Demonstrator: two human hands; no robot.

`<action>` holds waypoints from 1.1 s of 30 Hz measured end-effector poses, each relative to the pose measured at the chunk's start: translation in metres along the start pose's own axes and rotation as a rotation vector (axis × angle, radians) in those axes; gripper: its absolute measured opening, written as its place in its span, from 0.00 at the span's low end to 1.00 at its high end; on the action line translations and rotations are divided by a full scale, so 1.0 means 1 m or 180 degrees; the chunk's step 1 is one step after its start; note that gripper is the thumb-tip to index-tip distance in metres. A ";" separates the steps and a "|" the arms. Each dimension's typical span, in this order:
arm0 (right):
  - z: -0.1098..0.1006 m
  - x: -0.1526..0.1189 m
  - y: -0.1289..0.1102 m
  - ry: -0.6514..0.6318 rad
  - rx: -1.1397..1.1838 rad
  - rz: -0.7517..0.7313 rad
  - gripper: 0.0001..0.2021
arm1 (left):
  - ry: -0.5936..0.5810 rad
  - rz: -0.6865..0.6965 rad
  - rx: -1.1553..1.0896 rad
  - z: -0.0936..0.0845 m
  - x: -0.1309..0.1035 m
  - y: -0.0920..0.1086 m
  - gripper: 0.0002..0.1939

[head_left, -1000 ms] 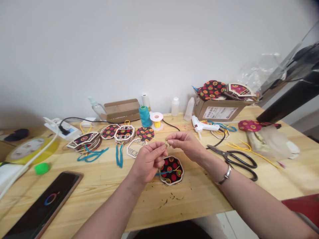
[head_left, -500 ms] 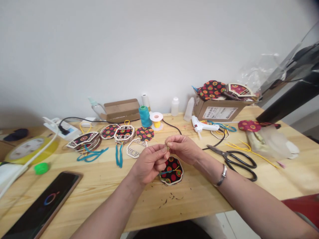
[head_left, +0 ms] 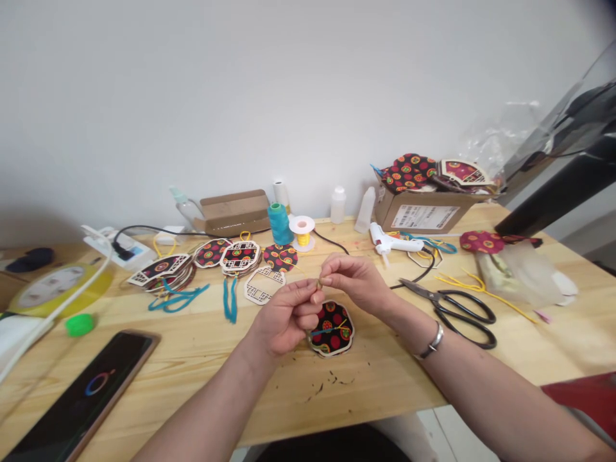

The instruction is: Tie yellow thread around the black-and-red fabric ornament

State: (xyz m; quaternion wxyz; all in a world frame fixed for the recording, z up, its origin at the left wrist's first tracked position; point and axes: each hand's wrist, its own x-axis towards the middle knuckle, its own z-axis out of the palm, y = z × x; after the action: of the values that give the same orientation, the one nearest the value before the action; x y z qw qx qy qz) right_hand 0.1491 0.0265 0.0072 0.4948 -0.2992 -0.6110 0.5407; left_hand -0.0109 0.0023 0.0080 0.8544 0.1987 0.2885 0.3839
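Left hand (head_left: 291,316) and right hand (head_left: 357,282) meet, fingers pinching one piece (head_left: 319,283), too small to identify, presumably for steadiness; panel (head_left: 333,332) lies just nearer, centre; scissors (head_left: 445,304) rest right, seemingly for easy reach

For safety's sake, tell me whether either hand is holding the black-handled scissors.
No, the black-handled scissors lie on the wooden table, to the right of both the left hand and the right hand.
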 end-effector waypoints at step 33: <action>-0.003 -0.001 -0.005 -0.0017 -0.0637 0.0119 0.06 | 0.0240 0.0415 0.0778 0.006 -0.001 -0.006 0.05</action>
State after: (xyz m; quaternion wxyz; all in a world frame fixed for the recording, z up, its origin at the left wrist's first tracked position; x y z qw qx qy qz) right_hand 0.1528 0.0254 0.0114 0.4506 -0.3570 -0.6576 0.4869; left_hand -0.0043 -0.0033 0.0094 0.7857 0.3049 0.3514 0.4077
